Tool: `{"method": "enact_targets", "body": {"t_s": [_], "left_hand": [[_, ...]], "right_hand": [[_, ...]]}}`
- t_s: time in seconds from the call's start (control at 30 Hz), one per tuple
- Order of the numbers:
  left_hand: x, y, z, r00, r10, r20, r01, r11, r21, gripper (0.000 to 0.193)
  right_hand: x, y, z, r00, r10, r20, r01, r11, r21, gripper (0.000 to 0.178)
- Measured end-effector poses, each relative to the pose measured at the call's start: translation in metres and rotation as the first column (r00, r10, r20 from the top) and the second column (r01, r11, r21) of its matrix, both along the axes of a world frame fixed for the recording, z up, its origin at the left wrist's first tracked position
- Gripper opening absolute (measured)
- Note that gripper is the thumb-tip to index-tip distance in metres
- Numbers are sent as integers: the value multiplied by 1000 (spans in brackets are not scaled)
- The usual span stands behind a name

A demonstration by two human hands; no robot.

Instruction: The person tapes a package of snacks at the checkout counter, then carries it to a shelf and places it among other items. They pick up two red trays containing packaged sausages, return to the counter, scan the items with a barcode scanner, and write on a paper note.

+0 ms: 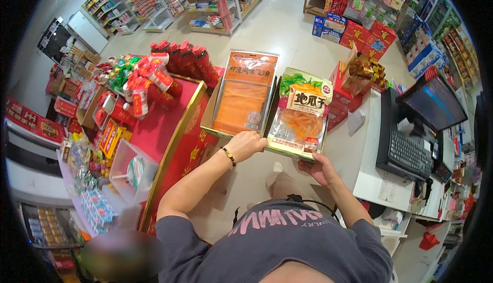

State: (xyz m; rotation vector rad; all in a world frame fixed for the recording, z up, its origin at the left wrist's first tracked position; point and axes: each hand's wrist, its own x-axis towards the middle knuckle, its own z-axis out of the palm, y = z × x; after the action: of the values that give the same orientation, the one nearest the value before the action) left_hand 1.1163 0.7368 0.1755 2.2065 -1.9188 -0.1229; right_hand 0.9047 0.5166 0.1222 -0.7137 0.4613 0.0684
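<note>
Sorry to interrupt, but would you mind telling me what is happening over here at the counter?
A person in a shop is holding a shallow cardboard tray out in front of them with both bare hands. The left hand grips its near edge and the right hand supports it from below. Two snack packets lie side by side in it: an orange packet and a clear packet with green leaves printed on top. A red display stand is to the left, a keyboard to the right.

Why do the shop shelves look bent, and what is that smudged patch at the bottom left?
Head view: the fisheye lens bows the shelves and puts a black rim around the picture; the smudge is a blurred patch, content hidden; lighting is even and bright, so the snack bags and both hands, left hand, right hand, stay sharp.
</note>
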Motion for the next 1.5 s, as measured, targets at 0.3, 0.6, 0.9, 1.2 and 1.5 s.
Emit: {"method": "enact_targets", "body": {"t_s": [0.3,0.6,0.9,1.2,1.5], "left_hand": [[212,-103,13,1000,5,23,-5,1000,19,12],[437,-161,47,992,117,50,-115,992,-49,19],[679,-164,21,978,202,60,-187,963,-194,20],[862,-147,14,921,388,22,-379,909,-172,25],[1027,-92,25,821,570,7,-565,815,-127,22]], "right_hand": [[209,-95,2,990,-79,119,83,996,-30,47],[465,-178,34,985,66,162,-45,990,-131,47],[743,-206,23,965,212,152,-192,972,-136,43],[976,-214,41,894,437,100,-418,893,-166,43],[1203,-171,36,793,589,153,-574,808,-136,43]]}}
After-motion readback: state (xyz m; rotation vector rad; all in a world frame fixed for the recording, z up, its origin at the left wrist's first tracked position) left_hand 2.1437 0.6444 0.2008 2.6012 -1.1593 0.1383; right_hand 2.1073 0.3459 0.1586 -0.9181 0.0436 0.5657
